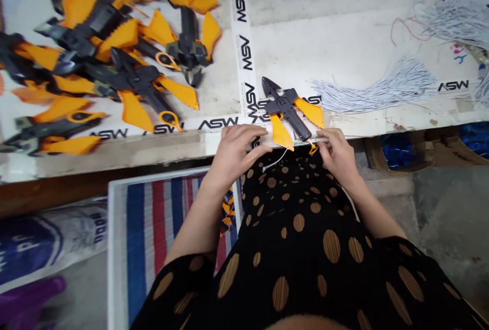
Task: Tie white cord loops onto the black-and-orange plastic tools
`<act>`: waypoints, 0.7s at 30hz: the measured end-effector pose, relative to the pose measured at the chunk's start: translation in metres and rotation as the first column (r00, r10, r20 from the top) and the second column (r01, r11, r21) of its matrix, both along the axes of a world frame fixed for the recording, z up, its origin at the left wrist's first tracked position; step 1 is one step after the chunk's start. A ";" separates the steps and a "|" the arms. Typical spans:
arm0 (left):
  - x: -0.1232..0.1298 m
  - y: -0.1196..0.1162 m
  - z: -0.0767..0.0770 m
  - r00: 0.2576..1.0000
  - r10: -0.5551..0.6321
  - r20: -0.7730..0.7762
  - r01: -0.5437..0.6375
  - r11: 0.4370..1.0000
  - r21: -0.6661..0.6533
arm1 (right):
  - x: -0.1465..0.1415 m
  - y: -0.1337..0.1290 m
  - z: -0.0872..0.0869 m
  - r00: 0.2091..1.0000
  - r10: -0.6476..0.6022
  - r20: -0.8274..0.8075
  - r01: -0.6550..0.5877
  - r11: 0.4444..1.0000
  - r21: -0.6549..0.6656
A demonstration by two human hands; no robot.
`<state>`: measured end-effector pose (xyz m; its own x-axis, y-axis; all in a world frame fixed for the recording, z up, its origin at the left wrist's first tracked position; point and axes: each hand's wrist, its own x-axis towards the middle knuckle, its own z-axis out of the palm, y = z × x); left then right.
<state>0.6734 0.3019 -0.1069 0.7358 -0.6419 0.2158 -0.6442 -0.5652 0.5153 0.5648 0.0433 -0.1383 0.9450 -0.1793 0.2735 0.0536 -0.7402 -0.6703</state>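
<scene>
"Many things are laid out here; what is largest?"

"A long white work table (336,39) is crossed by printed ASW tape (241,29). Below its edge, a white-framed tray (113,248) lined with red, white and blue striped sheeting is placed at the person's left. On the table's left side, a heap of black-and-orange plastic toys (114,60) is piled, seemingly kept clear of the working spot. To the right, a bundle of white cords (374,88) is laid out straight, apparently so that single strands can be drawn easily."

"What is kept nearest the body?"

"One single toy (286,108) is set apart at the table edge, with its orange wings spread. Its tail is turned toward the person, which appears to bring its orange loop (313,149) within reach."

"How are the hands held?"

"The right hand (336,154) is closed in a pinch at the toy's tail, beside the loop. The left hand (237,154) is curved over the table edge; whether a loose white cord (275,159) beneath it is gripped cannot be told."
</scene>
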 end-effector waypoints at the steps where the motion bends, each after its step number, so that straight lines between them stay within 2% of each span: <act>1: 0.000 -0.012 0.001 1.000 -0.029 0.004 0.029 1.000 -0.009 | 0.000 -0.002 -0.005 1.000 -0.008 -0.014 0.007 0.999 -0.045; 3: 0.000 -0.041 -0.004 0.994 -0.110 0.023 0.110 0.994 0.005 | 0.002 -0.002 -0.012 1.000 0.017 -0.020 -0.019 0.996 -0.085; 6: 0.002 -0.076 -0.018 0.982 -0.182 0.048 0.180 0.983 0.045 | 0.005 -0.001 -0.016 0.996 0.089 0.014 -0.089 0.995 -0.053; 8: 0.007 -0.083 -0.027 0.982 -0.181 0.051 0.178 0.982 0.058 | 0.002 -0.010 -0.014 0.995 0.087 0.046 -0.086 0.996 -0.032; 11: 0.016 -0.072 -0.031 0.981 -0.189 0.036 0.186 0.981 0.061 | -0.006 -0.031 -0.009 0.994 -0.036 0.100 0.042 0.997 -0.061; 13: 0.020 -0.063 -0.028 0.979 -0.203 0.009 0.203 0.978 0.042 | -0.012 -0.040 -0.006 0.989 -0.067 0.131 0.081 0.991 -0.110; 16: 0.020 -0.058 -0.015 0.980 -0.193 -0.043 0.192 0.981 -0.020 | -0.014 -0.031 -0.003 0.985 0.019 0.172 0.011 0.985 -0.170; 19: 0.014 -0.067 -0.001 0.978 -0.158 -0.135 0.145 0.984 -0.103 | -0.009 -0.002 -0.003 0.958 0.196 0.208 -0.162 0.972 -0.171; 21: 0.010 -0.076 0.005 0.957 -0.145 -0.251 0.106 0.981 -0.162 | -0.003 0.021 -0.005 0.916 0.335 0.221 -0.308 0.940 -0.149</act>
<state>0.6836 0.2255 -0.1022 0.6945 -0.7085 0.1251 -0.5375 -0.3954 0.7448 0.5618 0.0639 -0.1437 0.8503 0.1673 0.4990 0.4497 -0.7234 -0.5238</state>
